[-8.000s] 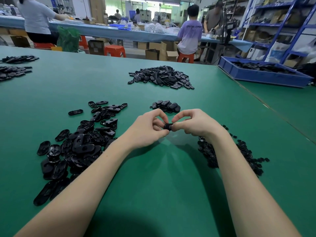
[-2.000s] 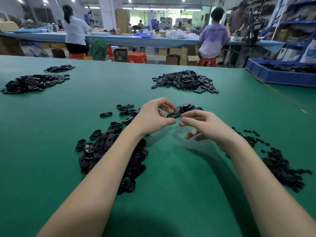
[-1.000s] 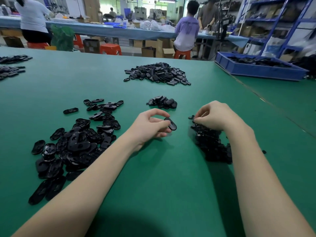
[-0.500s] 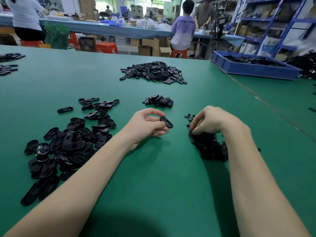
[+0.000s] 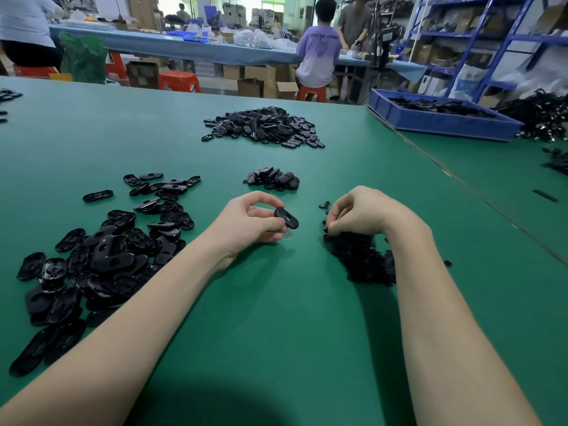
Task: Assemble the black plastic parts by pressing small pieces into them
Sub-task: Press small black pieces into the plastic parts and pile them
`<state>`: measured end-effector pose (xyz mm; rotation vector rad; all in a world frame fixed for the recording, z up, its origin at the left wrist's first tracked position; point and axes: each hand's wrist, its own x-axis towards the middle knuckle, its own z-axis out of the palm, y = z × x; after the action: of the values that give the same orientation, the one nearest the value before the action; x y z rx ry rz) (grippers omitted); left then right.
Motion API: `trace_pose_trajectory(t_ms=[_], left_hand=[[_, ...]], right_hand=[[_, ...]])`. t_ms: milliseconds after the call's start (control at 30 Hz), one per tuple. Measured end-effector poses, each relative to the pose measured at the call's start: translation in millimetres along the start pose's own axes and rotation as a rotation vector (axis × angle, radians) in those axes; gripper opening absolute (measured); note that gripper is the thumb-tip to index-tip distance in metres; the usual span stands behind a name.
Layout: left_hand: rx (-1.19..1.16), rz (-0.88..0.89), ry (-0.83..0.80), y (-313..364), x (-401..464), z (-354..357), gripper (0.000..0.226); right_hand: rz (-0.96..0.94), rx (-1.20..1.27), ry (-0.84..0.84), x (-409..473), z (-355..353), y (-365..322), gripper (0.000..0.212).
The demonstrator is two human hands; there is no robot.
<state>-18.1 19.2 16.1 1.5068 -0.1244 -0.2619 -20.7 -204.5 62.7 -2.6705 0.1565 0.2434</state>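
My left hand (image 5: 246,224) pinches a black oval plastic part (image 5: 286,218) between thumb and fingers, a little above the green table (image 5: 276,318). My right hand (image 5: 359,213) rests fingertips-down on the near end of a heap of small black pieces (image 5: 362,262), fingers curled; whether a piece is between the fingertips is hidden. A spread pile of loose oval parts (image 5: 101,256) lies left of my left forearm. A small cluster of oval parts (image 5: 273,179) sits just beyond my hands.
A larger heap of black parts (image 5: 264,127) lies farther back at centre. A blue tray (image 5: 442,118) with black parts stands at the back right, beside a table seam. People work at a bench beyond the table's far edge.
Two seconds ago both hands met at the oval part. My right hand has since gone right and down onto the small-piece heap, fingers curling in. The left hand keeps holding the part.
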Motion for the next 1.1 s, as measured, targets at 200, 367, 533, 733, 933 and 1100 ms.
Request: trace_pose_trajectory(t_ms=[200, 367, 533, 733, 933, 1100], left_hand=[[-0.008, 0.022, 0.016, 0.1, -0.5, -0.6, 0.024], [-0.002, 0.076, 0.013, 1.6, -1.0, 1.8, 0.025], [0.034, 0.133, 0.029, 2.5, -1.1, 3.8, 0.024], [0.069, 0.17, 0.036, 3.3, -1.9, 4.0, 0.024], [0.085, 0.176, 0.029, 6.6, -3.3, 3.8, 0.023], [0.01, 0.108, 0.002, 9.4, -5.7, 2.4, 0.024]], right_hand=[[-0.134, 0.383, -0.017, -5.7, -2.5, -8.8, 0.002], [-0.147, 0.444, -0.04, -4.3, 7.6, -24.8, 0.005], [-0.133, 0.496, -0.017, -1.1, 15.3, -28.6, 0.007], [-0.143, 0.527, -0.015, 0.3, 16.6, -29.9, 0.009], [-0.126, 0.498, 0.01, -0.7, 17.1, -32.5, 0.012], [-0.075, 0.526, -0.042, -3.2, 14.6, -31.0, 0.014]])
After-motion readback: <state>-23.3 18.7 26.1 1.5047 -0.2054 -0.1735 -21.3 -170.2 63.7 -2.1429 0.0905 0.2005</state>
